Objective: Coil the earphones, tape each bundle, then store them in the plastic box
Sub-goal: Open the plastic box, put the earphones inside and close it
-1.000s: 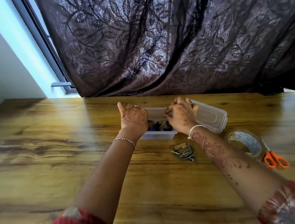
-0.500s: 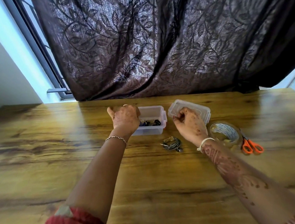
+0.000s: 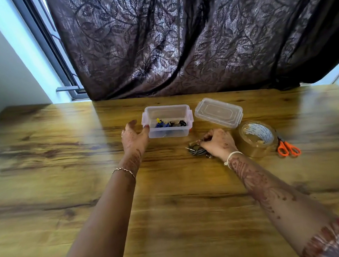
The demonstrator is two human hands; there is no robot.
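Fig. Head view: both my hands are working over the wooden table (image 3: 64, 184).

(a) My L hand (image 3: 134, 138) is reaching fwd, open, w/ the fingers fairly straight and the thumb spread away. Its fingertips are touching the left end wall of the clear plastic box (image 3: 171, 134), which is standing lidless just right of that hand. Blue, yellow and black earphones (image 3: 169, 124) are lying on the box's bottom.

(b) My R hand (image 3: 219, 142) is sitting low on the table w/ fingers curled, pinching the grey coiled bundle (image 3: 197, 151). The bundle is lying on the wood just left of this hand's fingertips, approx. between my two hands and nearer to me than the box. Its jack plug is pointing left. Whether tape is on it, I cannot tell.

(c) The lid (image 3: 219, 112) is lying flat just beyond the R hand, beside the box's right end but apart from it.

(d) The tape roll (image 3: 257, 136) is sitting immediately right of the R hand. The orange-handled scissors (image 3: 288, 149) are lying just past the roll, on its far side from the hand.

(e) A dark leaf-patterned curtain (image 3: 196, 39) is hanging beyond both hands, behind the table's far edge.
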